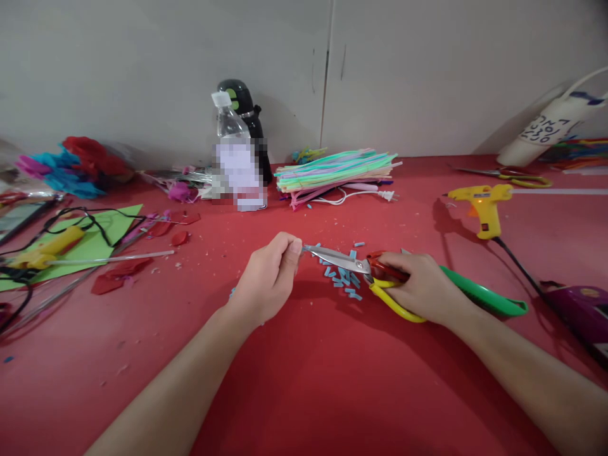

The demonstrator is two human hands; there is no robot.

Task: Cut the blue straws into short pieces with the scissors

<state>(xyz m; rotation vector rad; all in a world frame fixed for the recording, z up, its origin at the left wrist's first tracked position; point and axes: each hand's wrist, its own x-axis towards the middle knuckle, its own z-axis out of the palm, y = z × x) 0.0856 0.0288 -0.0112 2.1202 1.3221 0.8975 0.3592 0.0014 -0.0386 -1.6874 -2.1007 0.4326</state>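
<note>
My right hand grips a pair of scissors with red and yellow handles, the metal blades pointing left. At the blade tips, my left hand is closed in a pinch between thumb and bent fingers. Whatever is in that pinch is too small or hidden to make out. Below and behind the blades lies a loose pile of short light-blue cut pieces. A few more blue bits show beside my left wrist. Partly behind my right hand lies a long green handle-like object.
A bundle of pastel pipe cleaners lies by the wall, right of a plastic bottle and a black flask. One yellow glue gun stands at right; another glue gun rests on green paper. Scissors lie back right.
</note>
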